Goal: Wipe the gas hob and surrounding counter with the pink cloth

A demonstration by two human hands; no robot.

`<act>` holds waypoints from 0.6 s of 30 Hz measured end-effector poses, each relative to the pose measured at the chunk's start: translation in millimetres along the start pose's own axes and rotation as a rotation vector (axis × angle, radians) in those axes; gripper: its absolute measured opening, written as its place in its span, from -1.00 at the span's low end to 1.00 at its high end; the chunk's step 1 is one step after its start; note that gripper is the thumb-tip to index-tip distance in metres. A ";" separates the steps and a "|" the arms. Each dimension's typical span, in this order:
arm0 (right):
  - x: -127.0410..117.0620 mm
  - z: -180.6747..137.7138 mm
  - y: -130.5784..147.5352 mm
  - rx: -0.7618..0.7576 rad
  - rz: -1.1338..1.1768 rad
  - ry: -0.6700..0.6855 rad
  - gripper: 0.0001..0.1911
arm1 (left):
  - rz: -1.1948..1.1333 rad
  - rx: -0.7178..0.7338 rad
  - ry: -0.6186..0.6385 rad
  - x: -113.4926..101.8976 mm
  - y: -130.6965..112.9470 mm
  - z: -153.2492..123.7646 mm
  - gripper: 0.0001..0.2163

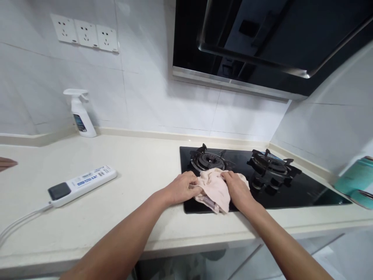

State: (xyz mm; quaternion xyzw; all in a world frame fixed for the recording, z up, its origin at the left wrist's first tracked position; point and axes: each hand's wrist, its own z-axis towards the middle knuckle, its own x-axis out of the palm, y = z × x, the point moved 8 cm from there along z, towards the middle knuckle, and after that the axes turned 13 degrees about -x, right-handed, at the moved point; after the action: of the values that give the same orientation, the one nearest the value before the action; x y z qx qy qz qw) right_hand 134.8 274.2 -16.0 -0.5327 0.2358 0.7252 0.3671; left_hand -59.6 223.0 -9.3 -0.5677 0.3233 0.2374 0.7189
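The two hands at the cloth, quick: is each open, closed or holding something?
Left hand: closed on the left edge of the pale pink cloth.
Right hand: resting on its right side; whether it grips cannot be told.

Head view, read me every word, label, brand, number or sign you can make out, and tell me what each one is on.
No text here can be read with certainty.
Spray bottle: print on a dark label, too small to read.
White corded bar: blue and dark print on top, too blurred to read.
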 end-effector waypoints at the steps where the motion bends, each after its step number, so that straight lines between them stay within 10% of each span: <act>1: 1.4 7.2 -4.8 0.005 0.013 -0.011 -0.69 | 0.003 0.004 0.002 0.0 -0.3 -0.2 -0.85; 12: 4.5 12.2 -27.1 0.012 -0.124 -0.088 -0.62 | -0.049 -0.005 0.021 -2.4 -5.5 -4.1 -0.81; 18: -3.6 -16.2 -20.2 -0.148 0.347 -0.113 -0.67 | -0.013 0.055 0.004 -0.7 -7.1 -2.8 -0.80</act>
State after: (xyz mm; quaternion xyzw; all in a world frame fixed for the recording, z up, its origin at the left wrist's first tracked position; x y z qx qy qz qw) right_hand 161.0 273.9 -16.8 -0.4679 0.2490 0.8218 0.2092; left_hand -55.6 218.6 -4.4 -0.5504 0.3274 0.2224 0.7351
